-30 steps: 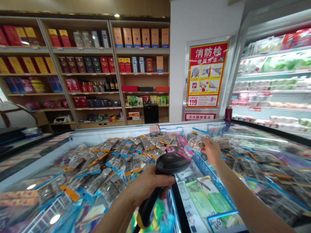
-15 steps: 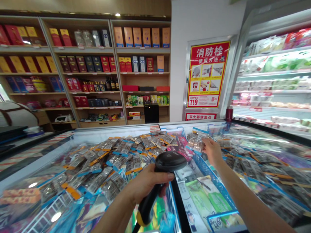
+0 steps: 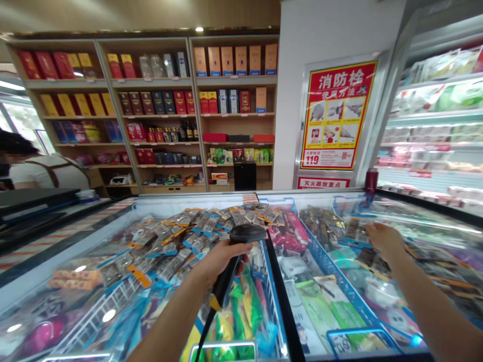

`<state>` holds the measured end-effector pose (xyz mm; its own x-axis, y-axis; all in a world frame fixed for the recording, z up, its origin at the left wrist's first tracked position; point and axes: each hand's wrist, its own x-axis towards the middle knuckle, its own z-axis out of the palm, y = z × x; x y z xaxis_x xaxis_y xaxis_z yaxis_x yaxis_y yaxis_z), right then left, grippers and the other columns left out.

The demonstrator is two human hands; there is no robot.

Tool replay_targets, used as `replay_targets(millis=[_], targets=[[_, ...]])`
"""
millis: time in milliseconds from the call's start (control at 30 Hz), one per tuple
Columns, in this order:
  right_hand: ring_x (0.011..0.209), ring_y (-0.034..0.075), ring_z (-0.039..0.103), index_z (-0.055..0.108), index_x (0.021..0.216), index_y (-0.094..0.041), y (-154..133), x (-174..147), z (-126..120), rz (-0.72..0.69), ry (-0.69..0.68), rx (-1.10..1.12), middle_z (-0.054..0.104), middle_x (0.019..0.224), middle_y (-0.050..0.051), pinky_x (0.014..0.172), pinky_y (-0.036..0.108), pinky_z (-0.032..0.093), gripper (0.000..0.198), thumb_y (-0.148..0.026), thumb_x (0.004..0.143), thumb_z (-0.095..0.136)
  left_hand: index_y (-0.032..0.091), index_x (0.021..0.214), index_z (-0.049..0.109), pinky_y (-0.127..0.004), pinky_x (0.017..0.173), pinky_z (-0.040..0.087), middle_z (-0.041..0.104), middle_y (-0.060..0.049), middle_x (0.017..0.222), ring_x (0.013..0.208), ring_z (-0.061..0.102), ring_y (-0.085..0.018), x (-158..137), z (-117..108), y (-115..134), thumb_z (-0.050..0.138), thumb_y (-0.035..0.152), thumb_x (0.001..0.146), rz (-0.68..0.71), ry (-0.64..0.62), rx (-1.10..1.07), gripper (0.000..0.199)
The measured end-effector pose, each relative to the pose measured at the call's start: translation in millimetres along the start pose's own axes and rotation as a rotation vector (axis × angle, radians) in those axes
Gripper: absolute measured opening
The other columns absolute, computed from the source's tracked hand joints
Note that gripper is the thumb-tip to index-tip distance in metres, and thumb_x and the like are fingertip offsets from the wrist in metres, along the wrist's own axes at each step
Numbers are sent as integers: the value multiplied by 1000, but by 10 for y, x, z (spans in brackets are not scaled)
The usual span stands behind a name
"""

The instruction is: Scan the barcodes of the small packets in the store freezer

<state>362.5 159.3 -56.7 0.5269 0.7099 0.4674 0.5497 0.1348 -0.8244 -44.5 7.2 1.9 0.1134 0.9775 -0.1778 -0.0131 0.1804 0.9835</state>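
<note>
My left hand [image 3: 228,256] is wrapped around the handle of a black barcode scanner [image 3: 247,233], with a cord trailing down from its yellow-ringed end. The scanner is over the freezer's dark middle divider. My right hand [image 3: 385,243] is farther right, its fingers pinched at the edge of a small clear snack packet [image 3: 353,230] with a blue strip. That packet is over the right half of the chest freezer, beside more loose packets [image 3: 426,256] on the glass. A larger pile of similar packets [image 3: 177,231], with orange and blue strips, spreads over the left half.
Below the glass are bags of frozen goods [image 3: 241,306] in wire and blue baskets. Shelves of boxed bottles [image 3: 158,103] line the back wall. A red can [image 3: 371,181] stands at the far freezer edge. A person in a white top [image 3: 51,173] is at the left.
My right hand has carried the packet to the right, from the middle basket to the right-hand pile. The camera has turned a little left, bringing the person into view. The scanner stays in my left hand.
</note>
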Motion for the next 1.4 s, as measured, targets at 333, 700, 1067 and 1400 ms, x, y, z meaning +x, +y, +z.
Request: replay_targets(millis=[333,700,1067,1400], targets=[[102,35,51,63,87,-17,-236,-394,31,-354,-2,-374,61,95,19,84,50,38,37,-39,71,38,13,71,52,-20,41,37,56,1,56,42,50,-9,-307,-419,-40,68,39,58,14,163,-51,33],[127,31,27,41,128,-26,-1814,-2698,1048,-1138,-1059,-78,34,139,11,99,54,20,62,-55,73,47,12,71,59,-19,44,43,61,-1,61,46,53,-9,-847,-1219,-143,68,32,61,55,534,-133,24],[127,31,25,43,125,-32,-2053,-2607,1746,-1142,-1107,-255,35,139,6,95,62,15,56,-60,78,35,15,60,53,-23,37,36,48,3,40,36,45,-12,-659,-2027,-332,68,43,56,-30,883,-64,32],[117,27,42,49,122,-28,-1541,-1908,1603,-1185,-916,-269,48,129,8,92,47,31,49,-52,81,37,15,63,56,-22,38,32,45,4,42,37,42,-10,-243,-1235,-196,68,49,54,-64,549,-30,37]])
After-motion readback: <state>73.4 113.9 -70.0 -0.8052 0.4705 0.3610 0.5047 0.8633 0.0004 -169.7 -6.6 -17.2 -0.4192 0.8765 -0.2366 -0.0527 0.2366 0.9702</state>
